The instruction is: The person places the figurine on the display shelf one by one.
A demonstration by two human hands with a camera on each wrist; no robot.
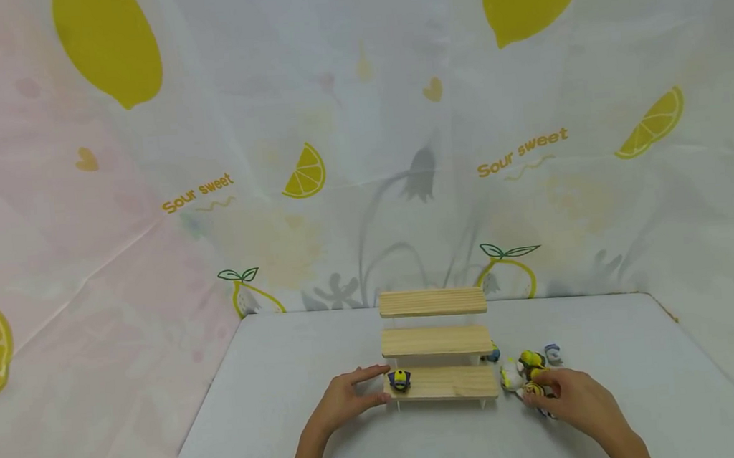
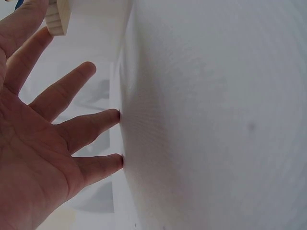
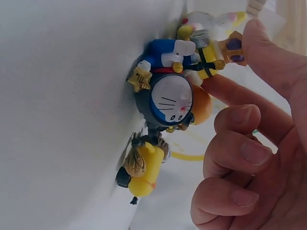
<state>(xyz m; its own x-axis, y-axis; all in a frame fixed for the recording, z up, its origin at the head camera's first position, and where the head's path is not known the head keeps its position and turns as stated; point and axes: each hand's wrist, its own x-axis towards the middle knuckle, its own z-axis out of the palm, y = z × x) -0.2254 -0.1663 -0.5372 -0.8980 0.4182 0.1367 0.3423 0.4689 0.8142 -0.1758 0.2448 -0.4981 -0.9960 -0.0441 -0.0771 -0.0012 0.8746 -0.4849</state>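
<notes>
A three-tier wooden stand point(image 1: 437, 340) has a small yellow-and-dark-blue figurine point(image 1: 400, 379) at the left end of its lowest board. My left hand point(image 1: 348, 401) is at that end, thumb and index finger touching the board. Its other fingers point(image 2: 91, 127) are spread, two with tips against the white surface. To the right of the stand, my right hand point(image 1: 577, 399) pinches a small yellow figurine with black straps point(image 3: 209, 57) between thumb and index finger; the remaining fingers are curled. Close by lies a blue-and-white cat figurine point(image 3: 172, 96) with a dark hood.
Around the right hand are a white figurine point(image 1: 511, 374), a yellow figurine with a brown sack point(image 3: 145, 167) and a grey-white one point(image 1: 553, 354). A blue figurine point(image 1: 493, 353) is partly hidden behind the stand. A lemon-print cloth point(image 1: 361, 150) hangs behind the white table point(image 1: 274, 366).
</notes>
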